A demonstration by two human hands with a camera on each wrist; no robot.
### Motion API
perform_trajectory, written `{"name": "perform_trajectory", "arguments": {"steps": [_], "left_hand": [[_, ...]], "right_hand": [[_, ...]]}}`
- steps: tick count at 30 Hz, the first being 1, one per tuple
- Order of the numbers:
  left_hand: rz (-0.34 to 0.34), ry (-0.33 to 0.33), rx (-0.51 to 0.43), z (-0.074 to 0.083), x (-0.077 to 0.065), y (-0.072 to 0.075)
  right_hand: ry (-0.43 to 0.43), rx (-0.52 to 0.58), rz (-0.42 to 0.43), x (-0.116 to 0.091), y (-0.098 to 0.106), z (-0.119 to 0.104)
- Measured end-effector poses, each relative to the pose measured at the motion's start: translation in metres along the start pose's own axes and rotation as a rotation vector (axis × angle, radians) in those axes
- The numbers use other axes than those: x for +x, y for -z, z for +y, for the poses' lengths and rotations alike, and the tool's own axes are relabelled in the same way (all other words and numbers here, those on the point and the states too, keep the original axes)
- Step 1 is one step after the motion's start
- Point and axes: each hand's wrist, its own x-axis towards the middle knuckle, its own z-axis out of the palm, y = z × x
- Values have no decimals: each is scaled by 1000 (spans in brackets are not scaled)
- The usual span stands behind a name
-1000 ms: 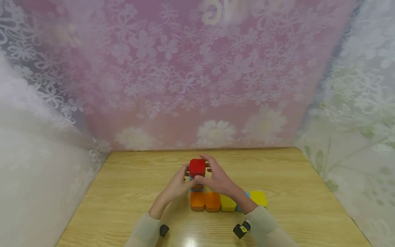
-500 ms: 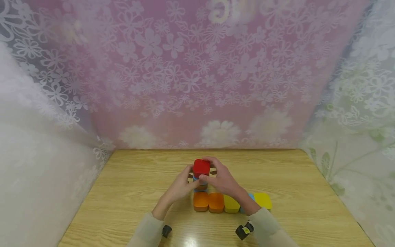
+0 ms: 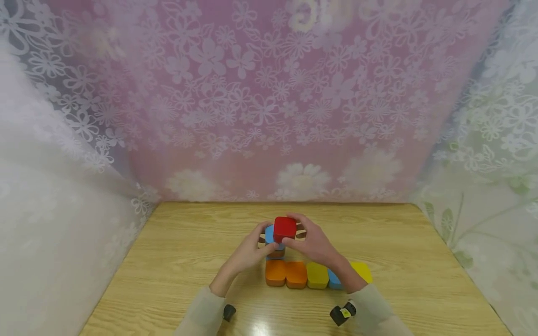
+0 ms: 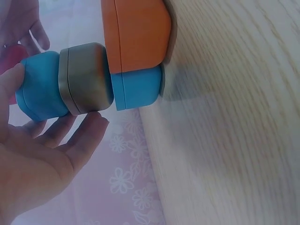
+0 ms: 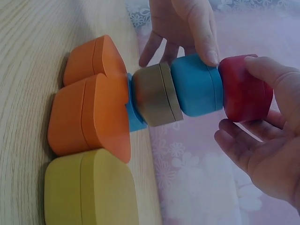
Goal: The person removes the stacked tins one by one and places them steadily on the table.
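A red rounded block (image 3: 285, 227) is pinched between the thumb and fingers of my right hand (image 3: 317, 243). In the right wrist view it sits right at the top of the upper blue block (image 5: 194, 86); in the head view it stands off to the right, uncovering part of that blue top. My left hand (image 3: 247, 251) grips the upper blue block, thumb on one side, fingertips reaching down along the gold-brown block (image 4: 86, 77) under it. Below the gold-brown one, a lower blue block (image 4: 138, 89) stands on the table. Each block has a seam around it.
In front of the stack runs a row of similar blocks: an orange block (image 3: 275, 273), a second orange block (image 3: 296, 275), a yellow block (image 3: 317, 276), a blue block (image 3: 335, 279) and another yellow block (image 3: 363, 270). The wooden table (image 3: 176, 261) meets floral cloth (image 3: 252, 116) behind.
The red block has shifted right in my right hand, off its place straight above the stack, and the upper blue block's top now shows. My left hand stays on the stack. The view shifted slightly.
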Motion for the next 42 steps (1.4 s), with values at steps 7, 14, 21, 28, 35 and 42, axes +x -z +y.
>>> {"name": "perform_trajectory", "arguments": {"steps": [7, 14, 21, 28, 35, 42], "left_hand": [[-5, 18, -12, 0, -1, -1], [-18, 38, -10, 0, -3, -2], [-30, 39, 14, 1, -3, -1], [-18, 51, 2, 0, -4, -1], [-6, 59, -10, 3, -5, -1], [-12, 56, -3, 11, -6, 2]], "right_hand": [[-44, 34, -2, -6, 9, 8], [-72, 65, 1, -16, 13, 20], [-81, 61, 10, -24, 13, 29], [-88, -8, -52, -24, 12, 36], [-132, -94, -130, -19, 9, 43], [-163, -107, -194, -11, 8, 46]]}}
